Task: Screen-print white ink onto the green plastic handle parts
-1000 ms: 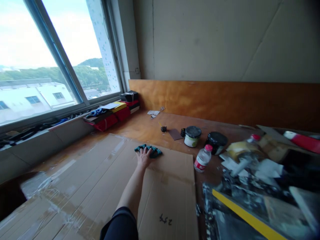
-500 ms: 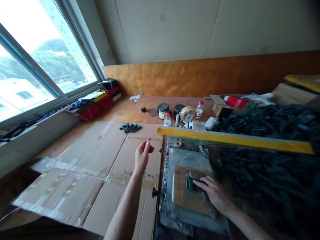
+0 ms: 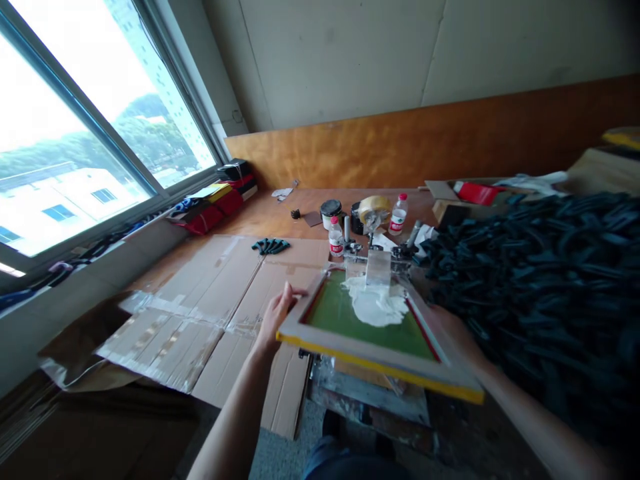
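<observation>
A screen printing frame point(image 3: 320, 341) with green mesh and a yellow-taped front edge spans the space between my hands, tilted above the work board point(image 3: 370, 393). White ink point(image 3: 377, 308) lies on the mesh toward its hinged back end, where a pale squeegee point(image 3: 379, 268) rests. My left hand point(image 3: 279, 312) is closed on the frame's left edge. My right hand point(image 3: 453, 327) grips the right edge, its fingers mostly hidden by the frame. Under the frame, a wooden piece point(image 3: 363, 373) on the board is only partly visible.
Flattened cardboard point(image 3: 200, 300) lies to the left, with several dark pieces point(image 3: 271, 247) in a row on it. A big heap of dark parts point(image 3: 530, 287) is at right. Behind stand bottles point(image 3: 399, 215), a jar point(image 3: 331, 213) and a tape roll point(image 3: 374, 208).
The raised screen frame has come down over the board, showing its mesh and ink. My right hand has left the dark piece on the wooden block; both hands now hold the frame's sides.
</observation>
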### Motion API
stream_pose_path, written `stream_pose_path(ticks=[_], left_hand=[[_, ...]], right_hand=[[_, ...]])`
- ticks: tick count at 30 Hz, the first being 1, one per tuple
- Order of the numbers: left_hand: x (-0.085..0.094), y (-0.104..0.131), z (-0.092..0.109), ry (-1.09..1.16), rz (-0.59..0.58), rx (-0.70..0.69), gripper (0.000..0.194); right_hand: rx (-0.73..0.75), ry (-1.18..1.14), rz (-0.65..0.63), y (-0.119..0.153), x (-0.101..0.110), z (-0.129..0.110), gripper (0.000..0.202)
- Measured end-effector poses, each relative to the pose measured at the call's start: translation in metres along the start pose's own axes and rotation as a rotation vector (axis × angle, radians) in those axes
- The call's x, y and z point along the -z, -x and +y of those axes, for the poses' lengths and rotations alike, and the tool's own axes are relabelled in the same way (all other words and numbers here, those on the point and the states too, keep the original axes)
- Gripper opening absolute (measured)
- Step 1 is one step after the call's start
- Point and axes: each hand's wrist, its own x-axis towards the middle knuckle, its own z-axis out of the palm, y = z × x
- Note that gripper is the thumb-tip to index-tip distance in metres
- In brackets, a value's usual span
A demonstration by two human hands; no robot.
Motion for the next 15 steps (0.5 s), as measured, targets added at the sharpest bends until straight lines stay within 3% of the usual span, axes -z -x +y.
stream_pose_path(ticks=[2, 4, 7, 11, 13, 15], left_hand=[[0.01, 0.013, -0.042, -0.042, -0.057, 0.127, 0.065], [0.014, 0.019, -0.084, -0.089, -0.068, 0.178, 0.082], [0.011, 0.017, -0.132, -0.209, -0.003, 0.192, 0.089], [0.008, 0.012, -0.158, -0.312, 0.013, 0.239, 0.077], [0.01, 0.011, -0.16, -0.312, 0.007, 0.246, 0.075], [0.011, 0.011, -0.162, -0.294, 0.005, 0.247, 0.074]], right_hand=[[0.002, -0.026, 0.044, -0.022, 0.012, 0.0, 0.038], [0.049, -0.012, 0.067, -0.043, 0.014, -0.015, 0.047], [0.119, 0.126, -0.07, -0.066, 0.003, -0.054, 0.052], [0.045, 0.243, -0.425, -0.063, -0.018, -0.089, 0.016], [0.065, 0.257, -0.462, -0.044, -0.025, -0.093, 0.008], [0.197, 0.234, -0.44, -0.019, -0.027, -0.092, 0.017]])
